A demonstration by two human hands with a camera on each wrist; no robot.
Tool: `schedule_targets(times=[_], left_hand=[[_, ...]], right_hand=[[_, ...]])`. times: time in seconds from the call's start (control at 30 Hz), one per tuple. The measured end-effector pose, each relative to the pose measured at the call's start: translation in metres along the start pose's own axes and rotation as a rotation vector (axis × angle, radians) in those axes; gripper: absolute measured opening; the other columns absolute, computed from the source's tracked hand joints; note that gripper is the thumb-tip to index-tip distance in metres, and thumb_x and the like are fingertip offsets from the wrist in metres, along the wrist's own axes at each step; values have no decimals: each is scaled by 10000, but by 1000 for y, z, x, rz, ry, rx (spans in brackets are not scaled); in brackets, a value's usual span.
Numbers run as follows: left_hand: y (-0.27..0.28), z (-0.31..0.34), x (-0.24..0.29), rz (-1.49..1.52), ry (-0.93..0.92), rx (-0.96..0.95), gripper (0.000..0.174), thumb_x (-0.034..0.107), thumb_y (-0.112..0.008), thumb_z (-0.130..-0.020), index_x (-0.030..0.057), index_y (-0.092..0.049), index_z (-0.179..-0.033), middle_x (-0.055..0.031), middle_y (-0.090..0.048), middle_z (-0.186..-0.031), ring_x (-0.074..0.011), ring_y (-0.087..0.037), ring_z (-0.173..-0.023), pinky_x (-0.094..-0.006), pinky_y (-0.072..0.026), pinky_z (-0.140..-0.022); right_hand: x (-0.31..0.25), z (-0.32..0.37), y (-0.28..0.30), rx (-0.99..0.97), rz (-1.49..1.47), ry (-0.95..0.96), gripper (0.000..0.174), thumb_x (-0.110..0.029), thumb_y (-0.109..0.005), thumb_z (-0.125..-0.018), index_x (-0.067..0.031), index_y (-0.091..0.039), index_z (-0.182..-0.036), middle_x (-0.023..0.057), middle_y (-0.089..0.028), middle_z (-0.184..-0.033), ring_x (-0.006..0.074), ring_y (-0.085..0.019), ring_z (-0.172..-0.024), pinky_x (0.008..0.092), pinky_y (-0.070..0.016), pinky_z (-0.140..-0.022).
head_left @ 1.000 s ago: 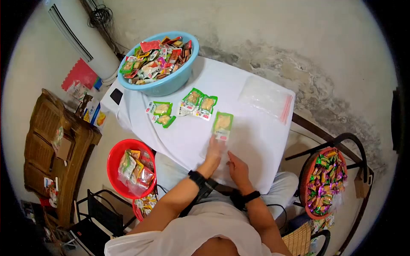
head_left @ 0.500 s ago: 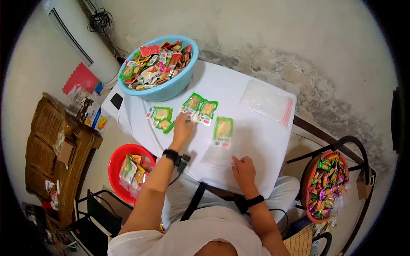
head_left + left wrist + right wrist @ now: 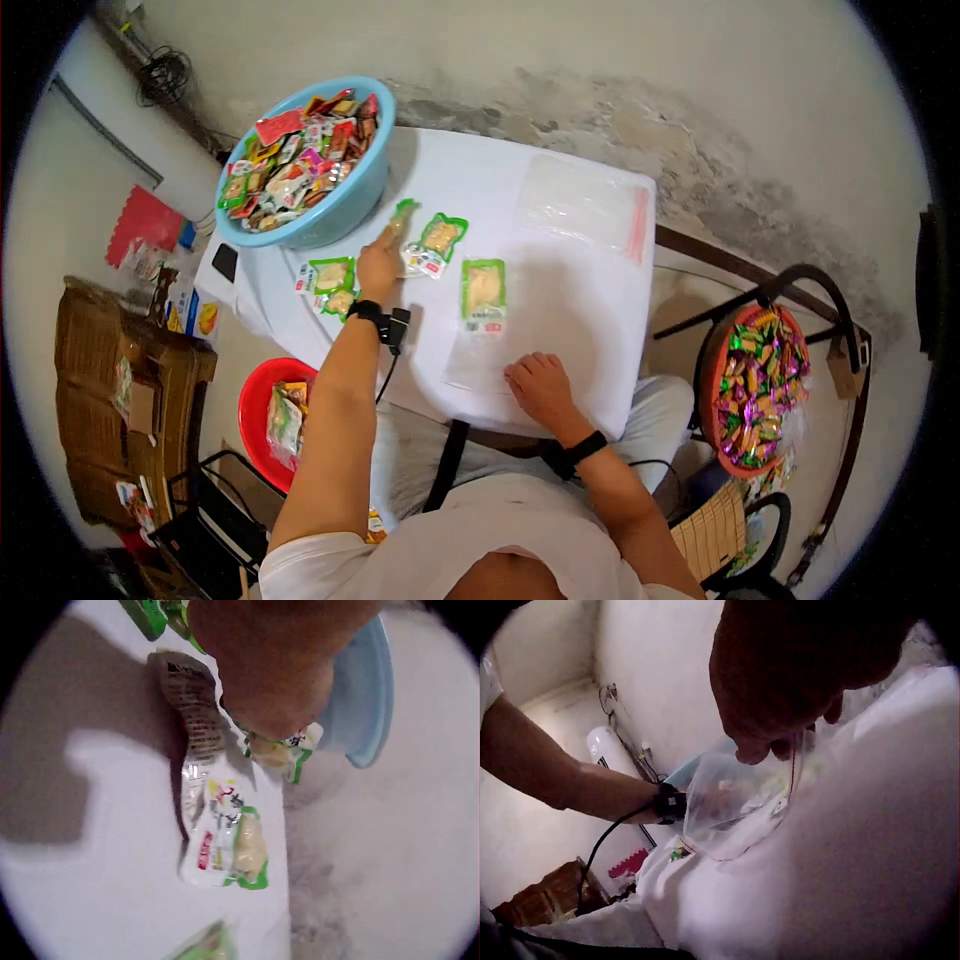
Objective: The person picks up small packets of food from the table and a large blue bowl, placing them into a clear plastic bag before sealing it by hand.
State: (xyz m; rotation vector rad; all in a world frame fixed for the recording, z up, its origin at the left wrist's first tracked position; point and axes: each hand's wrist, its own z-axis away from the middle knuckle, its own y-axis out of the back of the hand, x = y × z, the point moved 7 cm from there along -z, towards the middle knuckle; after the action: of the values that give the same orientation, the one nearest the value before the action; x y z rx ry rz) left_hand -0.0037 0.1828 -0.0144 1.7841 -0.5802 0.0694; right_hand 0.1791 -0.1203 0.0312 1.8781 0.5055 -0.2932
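In the head view my left hand [image 3: 378, 268] pinches a green-edged food packet [image 3: 402, 216], tilted up beside another such packet [image 3: 440, 238]. The left wrist view has my left hand [image 3: 277, 667] large at the top, over a packet [image 3: 271, 754]; a white-and-green one [image 3: 251, 847] lies below. Two packets [image 3: 332, 275] lie left of that hand. My right hand [image 3: 542, 388] holds the mouth edge of a clear bag [image 3: 475, 365]; the right wrist view shows the bag [image 3: 727, 795] gaping under my right hand [image 3: 795, 675]. One packet [image 3: 484, 285] is at the bag's far end.
A blue basin [image 3: 362, 205] heaped with mixed packets stands at the table's back left. Flat clear bags [image 3: 575, 205] lie back right on the white table [image 3: 600, 330]. A dark flat object [image 3: 225, 263] is at the left edge. Off the table are a red basin [image 3: 258, 420] and a basket of wrapped sweets [image 3: 765, 390].
My left hand has gone from the bag to the packets at the left, and one packet is now lifted in its fingers. The right hand stays at the bag's near edge. The head view has shifted.
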Motion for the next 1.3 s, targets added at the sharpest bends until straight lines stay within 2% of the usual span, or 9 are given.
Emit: schedule_targets(times=[0.13, 0.27, 0.4, 0.53, 0.9, 1.07, 1.13, 1.2, 1.3], left_hand=[[35, 8, -3, 386, 139, 235, 286, 218, -434, -881, 38, -596, -1034, -186, -620, -796, -319, -603, -747, -398, -470, -653], [44, 74, -4, 1275, 588, -123, 291, 231, -451, -921, 20, -523, -1108, -40, -600, -895, -156, -594, -804, -289, -494, -708], [95, 187, 51, 1721, 842, -177, 281, 172, -444, -931, 32, -461, -1174, -69, -581, -1063, -157, -584, -934, -298, -516, -742], [105, 282, 92, 1677, 887, -649, 364, 187, -449, -923, 41, -394, -1252, -96, -551, -1153, -213, -580, -993, -359, -502, -824], [19, 258, 116, 1785, 949, -452, 284, 73, -433, -905, 42, -428, -1187, -93, -573, -1065, -201, -584, -945, -340, -500, -781], [-62, 247, 121, 2136, 927, -769, 180, 20, -412, -882, 12, -490, -1044, -106, -566, -992, -171, -570, -872, -282, -484, -745], [-40, 228, 151, 2133, 602, -882, 149, 39, -449, -870, 1, -504, -1003, -115, -565, -939, -165, -574, -800, -285, -488, -703], [-22, 222, 170, 1989, 942, -679, 136, 102, -489, -875, 18, -510, -979, -94, -564, -859, -163, -572, -707, -288, -496, -642], [-69, 214, 159, 1890, 905, -703, 170, 184, -514, -880, 35, -523, -962, -66, -559, -768, -155, -547, -617, -289, -470, -544]], right_hand=[[4, -5, 7, 34, -139, -71, 63, -144, -602, -764, -88, -585, -785, 70, -553, -757, 258, -541, -755, 378, -426, -665], [13, -13, 8, 126, -327, -153, 111, -173, -597, -785, -64, -601, -798, 98, -591, -776, 290, -573, -724, 381, -465, -620], [14, -19, 9, 51, -362, -274, 129, -181, -589, -798, -57, -606, -827, 97, -610, -796, 283, -590, -700, 368, -476, -606], [8, -24, 8, 100, -388, -273, 130, -191, -583, -808, -65, -604, -830, 95, -603, -784, 284, -587, -675, 365, -473, -595], [-9, -18, 4, 93, -203, -156, 120, -167, -593, -785, -88, -635, -866, 81, -605, -776, 275, -585, -718, 373, -471, -612], [-15, -12, 2, 87, -171, -132, 141, -178, -585, -786, -113, -637, -900, 71, -602, -804, 273, -584, -745, 376, -473, -631], [-14, -8, -4, 134, -176, -95, 143, -175, -584, -786, -116, -633, -906, 73, -603, -815, 278, -582, -749, 378, -473, -638], [-16, -4, -3, 179, -182, -60, 145, -172, -582, -786, -119, -629, -912, 75, -605, -826, 284, -580, -752, 380, -472, -645], [-17, -1, -7, 48, -153, -109, 154, -169, -579, -790, -121, -621, -931, 80, -610, -852, 292, -582, -775, 385, -473, -661]])
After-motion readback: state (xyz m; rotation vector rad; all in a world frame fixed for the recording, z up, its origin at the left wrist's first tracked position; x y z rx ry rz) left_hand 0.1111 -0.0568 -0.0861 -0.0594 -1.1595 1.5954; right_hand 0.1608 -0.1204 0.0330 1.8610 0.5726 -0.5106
